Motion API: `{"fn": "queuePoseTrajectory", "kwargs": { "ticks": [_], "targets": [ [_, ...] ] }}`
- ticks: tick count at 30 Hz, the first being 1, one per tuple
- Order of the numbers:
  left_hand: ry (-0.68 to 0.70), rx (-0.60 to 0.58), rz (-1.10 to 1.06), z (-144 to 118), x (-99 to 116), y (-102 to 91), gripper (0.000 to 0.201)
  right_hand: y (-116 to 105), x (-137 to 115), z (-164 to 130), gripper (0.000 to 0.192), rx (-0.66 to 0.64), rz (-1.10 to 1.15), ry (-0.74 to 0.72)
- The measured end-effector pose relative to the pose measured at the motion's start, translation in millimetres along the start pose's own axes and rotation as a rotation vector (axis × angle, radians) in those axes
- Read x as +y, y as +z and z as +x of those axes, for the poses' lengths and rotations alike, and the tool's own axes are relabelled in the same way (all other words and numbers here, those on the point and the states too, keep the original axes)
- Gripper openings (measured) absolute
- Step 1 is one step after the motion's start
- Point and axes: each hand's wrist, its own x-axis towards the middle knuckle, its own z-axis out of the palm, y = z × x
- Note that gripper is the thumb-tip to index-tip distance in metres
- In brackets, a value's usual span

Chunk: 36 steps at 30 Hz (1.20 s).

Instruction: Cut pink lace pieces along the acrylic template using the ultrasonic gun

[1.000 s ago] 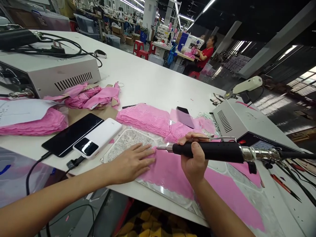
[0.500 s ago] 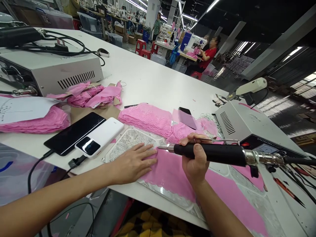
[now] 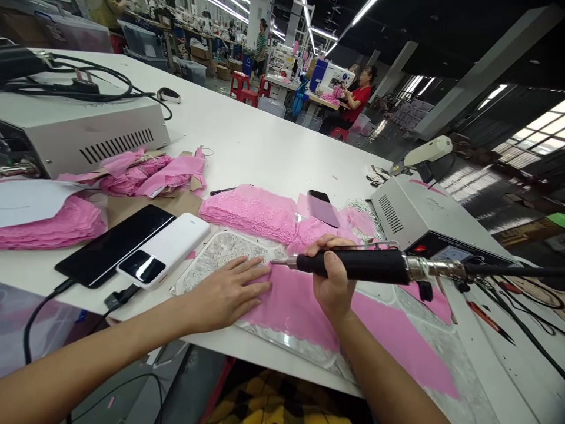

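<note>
My right hand [image 3: 333,285] is wrapped round a black corded handpiece [image 3: 353,266] with a slim metal tip and a lever along its top. The tip points left and meets the upper left edge of a flat pink fabric piece [image 3: 300,306], just beside my left fingertips; exact contact is hard to tell. My left hand [image 3: 229,291] lies flat with fingers spread, partly on this fabric and partly on the grey patterned board [image 3: 220,253] beneath. Behind the board is a stack of pink lace pieces [image 3: 247,212].
A white power bank [image 3: 176,241] and a black phone [image 3: 119,244] lie left. Grey control boxes stand at left [image 3: 101,135] and right [image 3: 424,218]. Orange-handled tweezers [image 3: 489,321] lie far right. Another phone [image 3: 322,206] is partly under pink fabric. A co-worker in red sits beyond the table.
The whole scene has shifted a little to the left in view. Both hands keep nearly the same pose, with the metal tip still at the fabric edge beside my left fingertips.
</note>
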Motion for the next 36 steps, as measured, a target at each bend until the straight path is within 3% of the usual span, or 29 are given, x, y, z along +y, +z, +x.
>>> {"fn": "queuePoseTrajectory", "kwargs": {
  "ticks": [6,12,18,23,28,36],
  "targets": [
    [0.063,0.028,0.039,1.2,-5.0,-1.5,0.037,-10.1,-32.1,15.6,0.012,0.127,0.049,-0.009],
    [0.143,0.059,0.078,15.1,2.8,-1.7,0.039,-60.8,-64.3,16.0,0.014,0.163,-0.053,0.002],
    [0.138,-0.017,0.090,22.5,8.6,4.2,0.039,-92.9,-54.8,5.0,0.015,0.180,-0.080,0.030],
    [0.137,-0.026,0.128,20.9,5.9,3.3,0.042,-99.2,-57.2,5.1,0.015,0.136,-0.085,0.094],
    [0.182,-0.004,0.152,25.6,9.6,-2.8,0.041,-111.2,-64.4,13.5,0.015,0.166,-0.126,0.037],
    [0.223,-0.049,0.130,39.9,22.8,6.1,0.045,-109.3,-50.0,28.8,0.019,0.174,-0.005,0.105]
  ]
}}
